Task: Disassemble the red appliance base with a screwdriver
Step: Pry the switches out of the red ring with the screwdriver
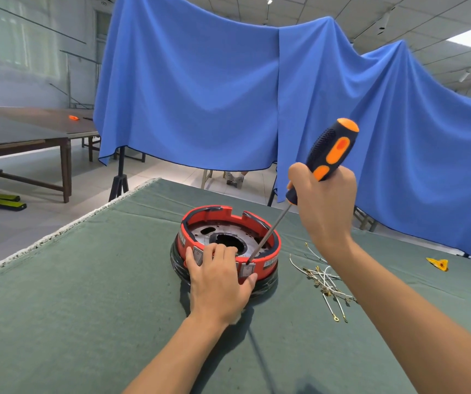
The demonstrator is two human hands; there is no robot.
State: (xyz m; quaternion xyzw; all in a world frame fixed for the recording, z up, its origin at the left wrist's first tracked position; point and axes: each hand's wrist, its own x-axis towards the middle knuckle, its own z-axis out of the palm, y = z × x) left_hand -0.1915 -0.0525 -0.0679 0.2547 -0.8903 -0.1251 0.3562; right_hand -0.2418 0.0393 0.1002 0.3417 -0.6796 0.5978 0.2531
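The red appliance base [225, 243] sits on the green cloth of the tabletop [86, 294], near the middle and somewhat toward the far edge, open side up with its metal plate and dark centre hole showing. The main risk from here is the screwdriver [308, 189] slipping: its shaft runs steeply down into the near right side of the ring, close to a grey switch, and if the tip is not seated squarely in a screw head it may skate off and gouge the plastic or jab the fingers close beside it. The tip itself is hard to make out, so whether it sits in a screw or prises at the rim cannot be told. A second risk is the base turning or sliding on the cloth under the twisting force, should the steadying grip slacken. The left hand [220, 280] lies over the near rim, fingers curled across its top into the inside and thumb against the outer wall, holding the base in place. The right hand [322, 200] is wrapped firmly round the lower part of the black and orange handle. A loose bundle of white wires [322, 280] lies just right of the base.
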